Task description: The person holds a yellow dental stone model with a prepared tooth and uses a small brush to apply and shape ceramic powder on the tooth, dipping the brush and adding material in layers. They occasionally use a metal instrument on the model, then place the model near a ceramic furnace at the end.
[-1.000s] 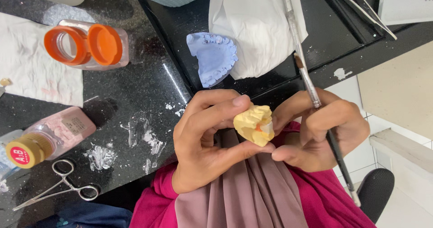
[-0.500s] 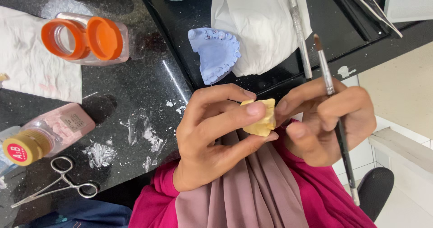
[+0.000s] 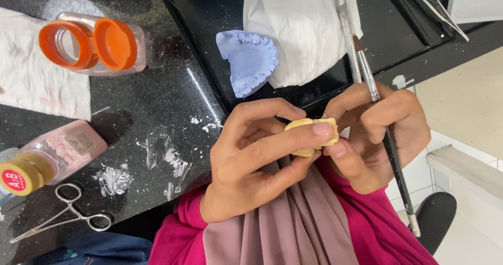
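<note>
Pinching a pale yellow, seemingly lumpy cast [image 3: 313,137], left hand [image 3: 257,160] grips it; right hand [image 3: 382,131] clasps a brush [image 3: 390,149].

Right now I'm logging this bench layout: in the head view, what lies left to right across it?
Yellow-capped bottle → forceps → orange-lidded jar → blue dental cast → left hand → yellow dental cast → right hand.

Head-worn camera, single view: it is looking steeply down from close above, taking in the black surface [image 3: 157,113] at upper left and the floor [image 3: 471,97] lying at right.
</note>
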`<state>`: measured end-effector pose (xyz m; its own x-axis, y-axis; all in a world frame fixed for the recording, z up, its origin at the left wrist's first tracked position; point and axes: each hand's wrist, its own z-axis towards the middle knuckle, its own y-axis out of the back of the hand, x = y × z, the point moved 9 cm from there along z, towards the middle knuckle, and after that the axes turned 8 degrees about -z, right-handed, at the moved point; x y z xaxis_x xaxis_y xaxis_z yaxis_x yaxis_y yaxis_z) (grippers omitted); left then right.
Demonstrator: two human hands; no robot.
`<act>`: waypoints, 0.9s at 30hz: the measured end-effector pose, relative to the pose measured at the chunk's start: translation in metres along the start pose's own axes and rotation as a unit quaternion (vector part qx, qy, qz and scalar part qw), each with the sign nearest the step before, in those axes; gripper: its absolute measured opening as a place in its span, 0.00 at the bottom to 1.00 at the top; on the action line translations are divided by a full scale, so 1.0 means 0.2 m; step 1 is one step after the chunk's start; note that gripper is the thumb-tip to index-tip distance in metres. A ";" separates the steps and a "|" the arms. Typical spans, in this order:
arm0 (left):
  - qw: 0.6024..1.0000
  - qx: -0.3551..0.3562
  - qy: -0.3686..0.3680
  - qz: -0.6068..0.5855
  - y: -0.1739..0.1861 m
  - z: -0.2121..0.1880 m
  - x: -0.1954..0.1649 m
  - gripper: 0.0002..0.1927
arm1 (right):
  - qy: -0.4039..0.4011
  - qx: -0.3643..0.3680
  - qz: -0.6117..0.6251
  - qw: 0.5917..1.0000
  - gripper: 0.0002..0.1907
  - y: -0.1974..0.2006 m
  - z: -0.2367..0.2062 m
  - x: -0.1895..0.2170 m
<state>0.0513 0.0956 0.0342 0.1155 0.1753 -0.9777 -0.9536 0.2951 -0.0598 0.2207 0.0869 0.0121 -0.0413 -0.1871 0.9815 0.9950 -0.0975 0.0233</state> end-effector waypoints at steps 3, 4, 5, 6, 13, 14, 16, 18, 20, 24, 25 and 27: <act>1.000 0.002 -0.013 0.005 0.00 0.00 -0.01 0.23 | 0.005 0.007 -0.019 1.000 0.19 0.02 0.00 -0.01; 1.000 0.003 -0.016 0.010 0.00 0.00 -0.01 0.23 | 0.009 0.009 -0.021 1.000 0.19 0.02 0.01 -0.02; 1.000 0.005 -0.018 0.015 0.00 0.00 -0.01 0.24 | 0.013 0.011 -0.023 1.000 0.19 0.02 0.01 -0.02; 1.000 0.006 -0.020 0.019 0.00 0.00 -0.01 0.24 | 0.022 0.016 -0.021 0.999 0.19 0.02 0.01 -0.02; 0.999 0.016 -0.034 0.036 -0.01 0.01 -0.03 0.24 | 0.073 0.050 -0.008 0.996 0.19 0.01 0.03 -0.01; 0.999 0.017 -0.035 0.035 -0.01 0.01 -0.03 0.24 | 0.078 0.052 -0.010 0.996 0.19 0.01 0.04 -0.01; 0.999 0.017 -0.035 0.031 -0.01 0.01 -0.03 0.24 | 0.087 0.055 -0.015 0.995 0.19 0.02 0.04 -0.01; 0.999 0.018 -0.037 0.031 -0.01 0.01 -0.03 0.24 | 0.084 0.059 -0.013 0.995 0.19 0.02 0.04 -0.02; 0.998 0.019 -0.039 0.034 -0.01 0.01 -0.03 0.24 | 0.084 0.059 -0.012 0.995 0.19 0.02 0.04 -0.02; 0.998 0.018 -0.040 0.036 -0.01 0.01 -0.03 0.24 | 0.081 0.047 -0.015 0.996 0.19 0.02 0.03 -0.02; 0.998 0.018 -0.040 0.035 -0.01 0.01 -0.03 0.24 | 0.076 0.045 -0.017 0.996 0.19 0.02 0.03 -0.02; 0.998 0.017 -0.040 0.035 -0.01 0.02 -0.04 0.24 | 0.068 0.042 -0.020 0.997 0.19 0.02 0.03 -0.02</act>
<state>0.0538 0.0965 0.0420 0.0731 0.2711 -0.9598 -0.9501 0.3117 0.0157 0.2256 0.0924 0.0103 -0.0869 -0.3158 0.9448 0.9962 -0.0270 0.0826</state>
